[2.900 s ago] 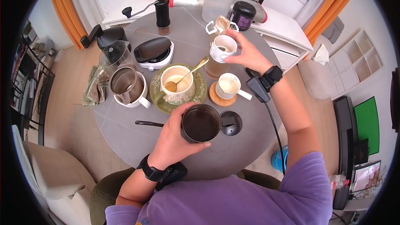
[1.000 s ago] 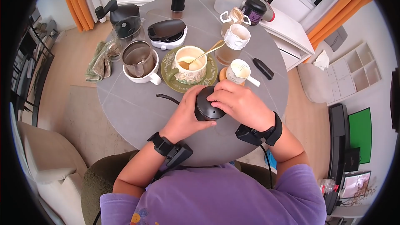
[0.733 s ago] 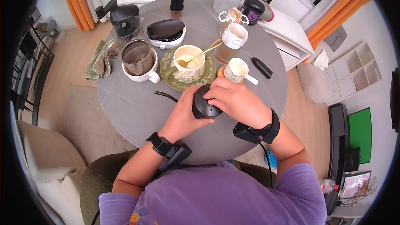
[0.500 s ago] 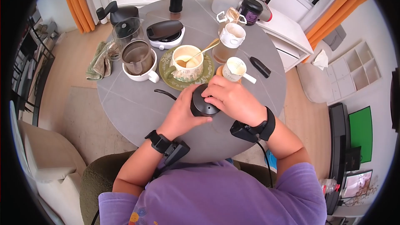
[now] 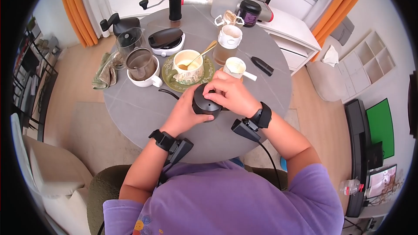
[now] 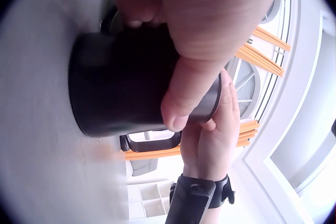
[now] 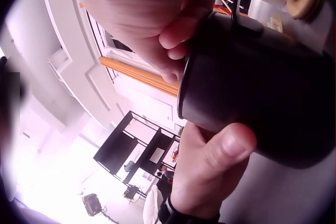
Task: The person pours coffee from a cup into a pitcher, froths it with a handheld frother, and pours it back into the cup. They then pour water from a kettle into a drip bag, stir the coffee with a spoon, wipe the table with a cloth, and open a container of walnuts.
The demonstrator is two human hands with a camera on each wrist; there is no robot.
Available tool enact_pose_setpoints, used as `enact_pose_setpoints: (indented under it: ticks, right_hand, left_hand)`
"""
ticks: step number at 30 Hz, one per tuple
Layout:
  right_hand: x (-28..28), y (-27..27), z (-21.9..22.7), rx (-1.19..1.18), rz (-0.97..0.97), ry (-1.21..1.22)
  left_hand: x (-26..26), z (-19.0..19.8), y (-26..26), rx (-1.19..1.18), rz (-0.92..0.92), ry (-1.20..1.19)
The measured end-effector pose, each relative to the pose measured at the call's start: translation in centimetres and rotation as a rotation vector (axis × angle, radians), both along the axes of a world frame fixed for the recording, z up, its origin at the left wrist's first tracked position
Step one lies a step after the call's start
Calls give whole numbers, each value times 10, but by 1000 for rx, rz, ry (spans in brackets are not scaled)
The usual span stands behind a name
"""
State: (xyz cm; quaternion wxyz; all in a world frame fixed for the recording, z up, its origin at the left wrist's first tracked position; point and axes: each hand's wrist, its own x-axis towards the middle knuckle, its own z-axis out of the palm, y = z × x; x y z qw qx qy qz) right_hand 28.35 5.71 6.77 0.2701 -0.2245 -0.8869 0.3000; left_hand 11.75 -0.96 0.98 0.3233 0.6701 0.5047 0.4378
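Observation:
In the head view, a black gooseneck kettle (image 5: 208, 115) stands near the table's front with its thin spout (image 5: 167, 91) to the left. My left hand (image 5: 180, 112) grips the kettle's body, thumb along its near side. Over its top sits a round black lid (image 5: 202, 103) with a small hole. The fingertips of my right hand (image 5: 235, 95) pinch the middle of the lid; they cover whatever knob is there. The left wrist view has the kettle body (image 6: 115, 87) close to the tabletop, its handle (image 6: 155, 142) below.
Behind the kettle are a mug (image 5: 188, 66) with a gold spoon on a green saucer, a white cup (image 5: 143, 76) holding a metal filter, and a small white handled cup (image 5: 235, 67). A glass carafe (image 5: 224, 54) with a white cup on top and a black slim object (image 5: 262, 66) lie right.
My right hand has left the white cup on the carafe and come to the kettle. The lid, earlier on the table, now covers the kettle. Lately the hands have shifted slightly left.

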Motion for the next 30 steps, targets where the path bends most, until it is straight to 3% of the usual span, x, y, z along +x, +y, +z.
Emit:
enact_pose_setpoints:
  ticks: [2,4,7,8,9,11,13,15,17,19,21,23,28,30]
  right_hand:
    - [0,2,5,3,5,-22]
    - [4,3,10,-540,24,48]
    - [22,6,4,-522,-126,257]
    - [28,9,-6,-240,-190,274]
    - [35,5,-8,-244,-191,276]
    - [47,-10,-14,-133,-221,-52]
    - [50,-25,-16,-264,-195,-51]
    - [48,-41,-13,-442,-296,-97]
    - [46,-52,-25,-520,-284,-8]
    - [42,-59,-42,-836,-182,364]
    - [39,-67,-54,-858,-173,454]
    - [39,-72,-60,-805,-257,361]
    - [40,-69,-71,-834,-333,616]
    - [49,-69,-65,-924,-320,866]
  left_hand:
    - [-1,-1,1,-5,0,-8]
    - [-1,-6,2,-17,-45,-63]
    - [-3,-3,-2,-37,-96,-192]
    - [-3,-3,-4,-43,-95,-190]
    - [-4,-2,-5,-43,-114,-204]
    - [-3,0,-6,-44,-139,-216]
    - [-2,1,-8,-9,-138,-188]
    - [-1,3,-14,74,-113,-98]
    - [0,8,-22,152,-87,-5]
    - [1,13,-28,188,-67,106]
    - [4,14,-32,160,-36,73]
    - [8,16,-35,141,-5,40]
    - [11,23,-48,181,-33,96]
    - [11,27,-52,257,-76,60]
